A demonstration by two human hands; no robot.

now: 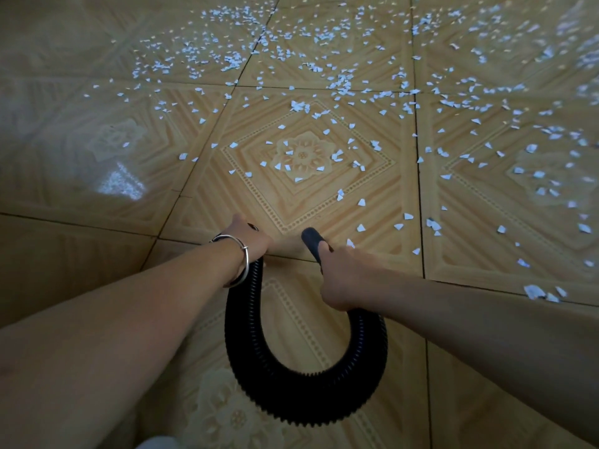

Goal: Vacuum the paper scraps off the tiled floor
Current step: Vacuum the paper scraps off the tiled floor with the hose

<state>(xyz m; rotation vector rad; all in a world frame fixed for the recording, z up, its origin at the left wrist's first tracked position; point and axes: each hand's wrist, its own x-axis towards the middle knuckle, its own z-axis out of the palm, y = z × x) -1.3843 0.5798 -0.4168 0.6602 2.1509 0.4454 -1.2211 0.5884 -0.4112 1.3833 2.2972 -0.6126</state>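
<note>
Right hand (343,281) grips the nozzle (310,238), pointing ahead; nearest paper scraps (350,243) lie just right of its tip; left hand (252,242) grips the hose (291,395).

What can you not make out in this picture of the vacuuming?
Head view:
Hose end on the left: covered by the left hand.
Right hand fingers: mostly tucked under the nozzle.
Vacuum body: outside the frame.
Far scraps: blurred, too small to count.
</note>
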